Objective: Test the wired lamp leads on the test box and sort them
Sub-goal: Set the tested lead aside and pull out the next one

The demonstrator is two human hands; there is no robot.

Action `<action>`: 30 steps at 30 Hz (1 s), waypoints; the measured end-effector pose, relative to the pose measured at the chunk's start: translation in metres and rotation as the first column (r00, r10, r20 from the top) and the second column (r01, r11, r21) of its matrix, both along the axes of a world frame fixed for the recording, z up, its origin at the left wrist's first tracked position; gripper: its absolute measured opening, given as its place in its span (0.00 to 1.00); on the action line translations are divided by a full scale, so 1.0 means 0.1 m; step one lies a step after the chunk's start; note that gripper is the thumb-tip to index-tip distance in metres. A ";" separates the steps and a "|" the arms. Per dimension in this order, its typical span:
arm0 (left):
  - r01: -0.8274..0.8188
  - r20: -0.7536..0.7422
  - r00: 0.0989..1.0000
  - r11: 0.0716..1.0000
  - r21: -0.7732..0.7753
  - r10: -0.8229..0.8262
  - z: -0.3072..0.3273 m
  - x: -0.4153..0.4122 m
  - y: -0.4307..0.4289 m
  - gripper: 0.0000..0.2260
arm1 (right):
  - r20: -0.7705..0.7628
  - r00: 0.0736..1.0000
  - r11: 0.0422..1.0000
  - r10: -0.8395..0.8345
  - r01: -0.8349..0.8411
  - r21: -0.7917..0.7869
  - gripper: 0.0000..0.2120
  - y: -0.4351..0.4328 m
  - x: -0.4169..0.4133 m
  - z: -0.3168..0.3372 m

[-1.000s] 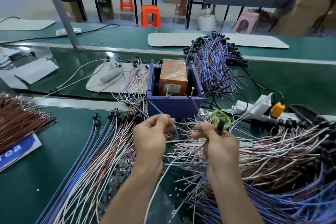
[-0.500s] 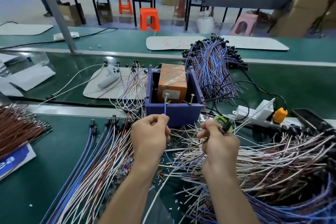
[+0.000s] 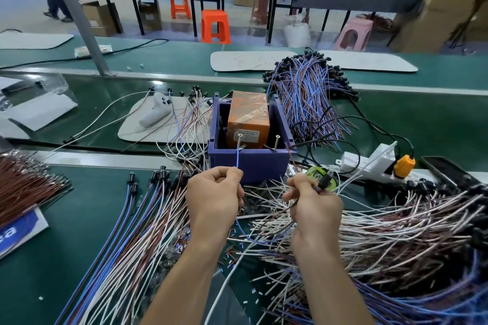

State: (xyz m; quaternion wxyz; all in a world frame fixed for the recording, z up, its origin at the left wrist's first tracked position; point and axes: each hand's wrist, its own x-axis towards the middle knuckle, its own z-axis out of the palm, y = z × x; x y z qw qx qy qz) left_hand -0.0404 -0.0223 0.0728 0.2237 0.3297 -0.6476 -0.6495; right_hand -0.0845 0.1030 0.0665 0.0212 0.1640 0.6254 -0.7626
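The purple test box stands mid-table with an orange unit inside and two screw contacts on its front rim. My left hand pinches a blue lead whose bare tip reaches up to the left screw. Beside it, my right hand grips a brown wire and the black lamp holder of the same lead. A pile of loose leads spreads to the right of my hands. Sorted leads lie in a fan on the left.
A bundle of blue and brown leads lies behind the box. A white power strip with an orange plug sits at the right, a dark phone next to it. Brown wires lie far left, a white mat behind.
My left hand has raised the blue wire end from in front of the box up to the left screw contact. My right hand stays put with the lamp holder.
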 end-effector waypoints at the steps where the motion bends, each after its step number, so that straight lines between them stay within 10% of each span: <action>1: 0.004 0.001 1.000 1.000 -0.001 -0.004 0.00 0.00 0.00 0.13 | 0.000 1.000 1.000 -0.001 0.001 0.006 0.14 -0.01 -0.01 0.00; 30: 0.059 0.035 0.998 0.998 -0.003 -0.059 0.03 0.02 -0.03 0.14 | -0.024 0.989 0.988 0.149 -0.148 0.045 0.10 0.01 0.00 -0.02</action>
